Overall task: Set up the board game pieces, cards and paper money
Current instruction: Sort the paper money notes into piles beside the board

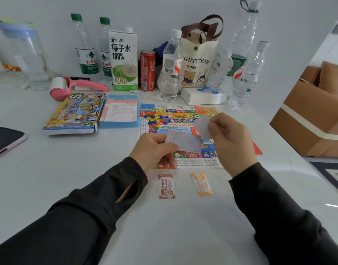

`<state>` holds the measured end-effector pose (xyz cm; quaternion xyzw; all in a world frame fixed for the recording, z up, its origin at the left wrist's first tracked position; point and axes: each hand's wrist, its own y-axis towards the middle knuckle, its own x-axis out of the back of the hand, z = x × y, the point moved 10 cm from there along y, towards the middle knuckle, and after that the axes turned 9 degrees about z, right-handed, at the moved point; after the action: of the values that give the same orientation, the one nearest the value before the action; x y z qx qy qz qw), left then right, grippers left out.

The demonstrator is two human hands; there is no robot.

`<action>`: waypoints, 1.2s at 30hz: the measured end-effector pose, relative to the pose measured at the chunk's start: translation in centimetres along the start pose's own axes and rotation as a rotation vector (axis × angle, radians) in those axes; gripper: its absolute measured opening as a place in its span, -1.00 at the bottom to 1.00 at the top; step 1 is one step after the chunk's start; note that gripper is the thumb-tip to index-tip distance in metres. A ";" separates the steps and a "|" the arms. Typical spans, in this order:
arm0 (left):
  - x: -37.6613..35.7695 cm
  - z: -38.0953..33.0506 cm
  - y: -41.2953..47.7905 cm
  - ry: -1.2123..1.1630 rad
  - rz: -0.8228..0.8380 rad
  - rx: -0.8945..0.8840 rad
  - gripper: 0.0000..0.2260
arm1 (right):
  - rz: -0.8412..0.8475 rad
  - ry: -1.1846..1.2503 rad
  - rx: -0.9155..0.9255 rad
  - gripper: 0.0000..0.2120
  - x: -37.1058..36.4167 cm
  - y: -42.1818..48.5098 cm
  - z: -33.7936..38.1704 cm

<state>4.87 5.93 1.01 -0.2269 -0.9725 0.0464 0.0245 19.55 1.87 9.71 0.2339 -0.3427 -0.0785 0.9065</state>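
Note:
A colourful paper game board (183,111) lies flat on the white table, with a heap of small coloured plastic pieces (153,120) on its left part. Above the board, my left hand (154,150) pinches a small stack of pale paper notes (187,143). My right hand (229,138) pinches a single pale note (202,125) lifted up and away from the stack. In front of the board lie a red-brown money note (166,186) and an orange money note (202,184), side by side and apart.
The game box (74,113) and a blue tray with a pink sheet (119,111) lie left of the board. Bottles, a carton (124,58), a can (148,70), a tote bag (198,60) and a white box (202,97) line the back. A phone (5,140) lies far left, a cardboard box (313,119) right.

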 end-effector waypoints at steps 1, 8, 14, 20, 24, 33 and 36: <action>0.0 0.0 0.0 0.009 -0.006 0.000 -0.87 | 0.008 0.044 -0.005 -0.83 0.1 0.1 0.0; -0.2 -0.5 -0.2 0.119 0.006 -0.026 -0.83 | 0.271 -0.250 0.054 -0.94 -2.9 -0.4 0.9; -1.1 -0.5 -0.3 0.208 0.098 -0.047 -0.82 | 0.285 -0.325 -0.015 -0.96 -2.7 -0.4 0.4; -1.3 -0.7 -0.2 0.304 0.081 -0.051 -0.75 | 0.325 -0.313 -0.084 -0.79 -3.1 -0.4 0.0; -1.2 -1.2 -0.4 0.336 0.039 -0.096 -0.77 | 0.359 -0.369 -0.047 -0.85 -3.4 -0.5 0.4; -1.3 -3.0 -1.0 0.735 -0.083 -0.235 -0.83 | 0.435 -0.479 -0.080 -0.89 -4.2 -0.7 -0.5; -1.4 -3.6 -1.4 0.832 -0.137 -0.304 -0.74 | 0.448 -0.500 -0.091 -0.88 -4.5 -0.7 -0.7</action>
<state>5.75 4.34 4.71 -0.1624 -0.8884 -0.1942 0.3830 16.62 2.82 6.29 0.0855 -0.5934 0.0523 0.7986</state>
